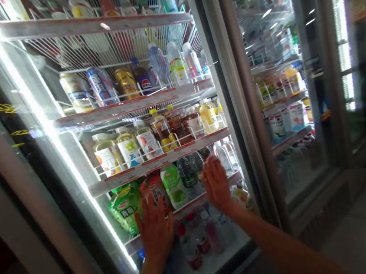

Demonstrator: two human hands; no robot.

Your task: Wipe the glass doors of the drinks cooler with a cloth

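Note:
My left hand (155,227) is raised before the lower shelf with its fingers spread and nothing visible in it. Just beyond its fingertips stands a red-wrapped pack (155,190), partly hidden by the hand. To the left leans a green pouch (125,208); to the right is a white-and-green pack (174,186). My right hand (217,185) is held up farther right, near dark clear-sided bottles (188,171) and clear water bottles (224,156). Its fingers point upward and look open, somewhat blurred, and nothing held can be made out. Whether either hand touches a package, I cannot tell.
Above are a shelf of juice and tea bottles (146,138) and another with cans (100,84). Red-capped bottles (190,249) stand at the cooler's bottom. A metal door frame (239,83) separates the glass-fronted section (284,100) at right. A bright light strip (52,137) runs along the left.

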